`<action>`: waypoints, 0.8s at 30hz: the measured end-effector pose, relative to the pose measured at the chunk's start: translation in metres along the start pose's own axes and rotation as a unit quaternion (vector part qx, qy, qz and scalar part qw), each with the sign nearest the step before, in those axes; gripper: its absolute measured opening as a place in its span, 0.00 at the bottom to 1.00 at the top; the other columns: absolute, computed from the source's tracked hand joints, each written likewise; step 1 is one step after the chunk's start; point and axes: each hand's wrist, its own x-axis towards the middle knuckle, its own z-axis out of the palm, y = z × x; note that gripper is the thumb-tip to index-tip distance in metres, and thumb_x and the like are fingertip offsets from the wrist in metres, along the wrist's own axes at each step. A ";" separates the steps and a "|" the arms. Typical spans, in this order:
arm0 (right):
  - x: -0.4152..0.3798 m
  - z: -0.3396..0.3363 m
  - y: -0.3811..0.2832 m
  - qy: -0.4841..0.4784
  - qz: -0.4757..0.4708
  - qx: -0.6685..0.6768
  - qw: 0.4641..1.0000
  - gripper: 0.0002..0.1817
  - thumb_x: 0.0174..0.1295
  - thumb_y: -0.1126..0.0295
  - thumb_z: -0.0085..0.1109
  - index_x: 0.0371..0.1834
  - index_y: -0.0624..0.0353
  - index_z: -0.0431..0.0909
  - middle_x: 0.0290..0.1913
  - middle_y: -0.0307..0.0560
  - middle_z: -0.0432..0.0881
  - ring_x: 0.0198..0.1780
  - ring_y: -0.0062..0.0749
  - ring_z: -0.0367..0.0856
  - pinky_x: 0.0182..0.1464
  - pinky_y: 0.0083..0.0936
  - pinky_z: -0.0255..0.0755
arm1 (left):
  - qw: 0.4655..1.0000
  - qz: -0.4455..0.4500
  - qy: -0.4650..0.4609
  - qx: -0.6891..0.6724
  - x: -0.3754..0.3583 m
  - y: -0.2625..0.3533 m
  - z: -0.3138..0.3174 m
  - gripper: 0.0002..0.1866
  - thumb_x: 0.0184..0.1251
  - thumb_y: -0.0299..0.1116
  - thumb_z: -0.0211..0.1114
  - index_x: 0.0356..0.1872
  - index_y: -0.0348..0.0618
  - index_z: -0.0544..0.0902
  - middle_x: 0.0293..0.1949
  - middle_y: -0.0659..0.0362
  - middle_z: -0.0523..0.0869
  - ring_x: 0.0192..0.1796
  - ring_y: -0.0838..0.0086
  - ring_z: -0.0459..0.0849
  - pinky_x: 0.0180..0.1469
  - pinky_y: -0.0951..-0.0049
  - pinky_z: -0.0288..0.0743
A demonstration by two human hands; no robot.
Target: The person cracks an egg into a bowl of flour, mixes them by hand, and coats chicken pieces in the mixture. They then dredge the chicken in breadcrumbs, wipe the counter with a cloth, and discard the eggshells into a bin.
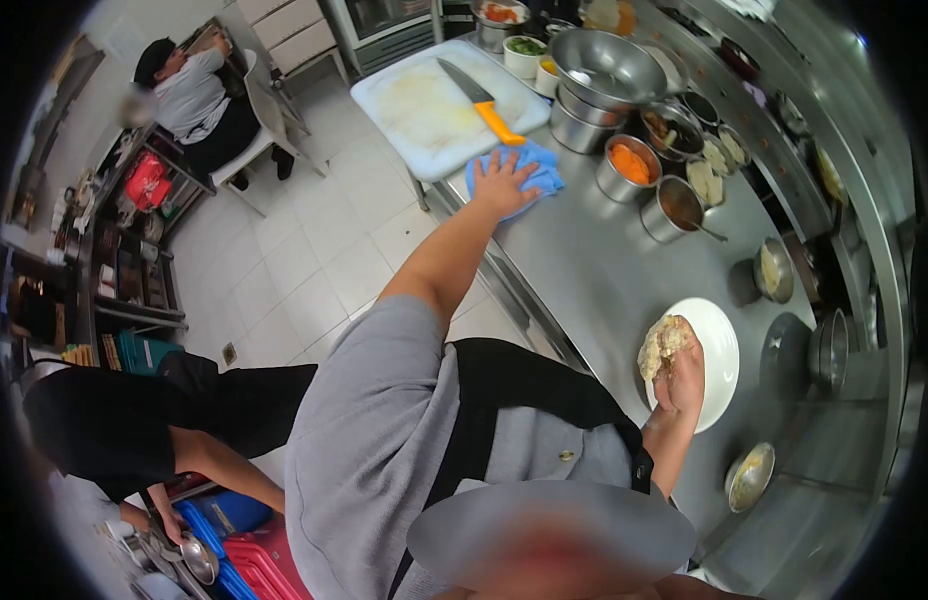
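My left hand (500, 186) lies with fingers spread on a crumpled blue cloth (544, 168), beside a white cutting board (409, 105). On that board rests a knife with an orange handle (498, 122), its tip pointing away from the cloth. My right hand (684, 375) is closed around a lumpy, pale yellow piece of food (661, 345). It is over a round white plate (722, 365) on the steel counter (584, 260). The fingertips are partly hidden by the food.
Steel containers with orange pieces (629, 163) and brown sauce (677, 207) stand beyond the cloth, near a large steel bowl (604, 70). Small bowls (749, 478) line the right side. One person (199, 95) sits at the upper left; another (104, 425) bends at the lower left.
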 end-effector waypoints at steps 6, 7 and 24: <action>0.050 0.053 0.013 -0.085 0.046 0.007 0.995 0.18 0.60 0.71 0.50 0.52 0.65 0.66 0.41 0.45 0.76 0.39 0.28 0.77 0.38 0.22 0.74 | 0.921 0.137 0.169 -0.323 -0.029 -0.055 -0.032 0.22 0.56 0.37 0.62 0.54 0.51 0.74 0.58 0.52 0.71 0.62 0.57 0.65 0.60 0.62 0.63; 0.066 0.066 0.019 -0.116 0.043 0.015 0.992 0.18 0.60 0.69 0.51 0.52 0.65 0.66 0.41 0.45 0.76 0.39 0.28 0.77 0.37 0.22 0.74 | 0.909 0.163 0.198 -0.328 -0.051 -0.067 -0.049 0.18 0.54 0.30 0.63 0.49 0.47 0.77 0.52 0.52 0.76 0.57 0.58 0.72 0.55 0.67 0.69; 0.280 0.467 0.164 -0.365 0.213 0.103 0.900 0.14 0.61 0.66 0.49 0.45 0.63 0.69 0.34 0.43 0.76 0.33 0.28 0.76 0.34 0.25 0.73 | 0.915 -0.314 0.031 -0.250 -0.271 -0.478 -0.092 0.10 0.52 0.21 0.48 0.26 0.43 0.80 0.31 0.53 0.81 0.37 0.60 0.79 0.40 0.66 0.73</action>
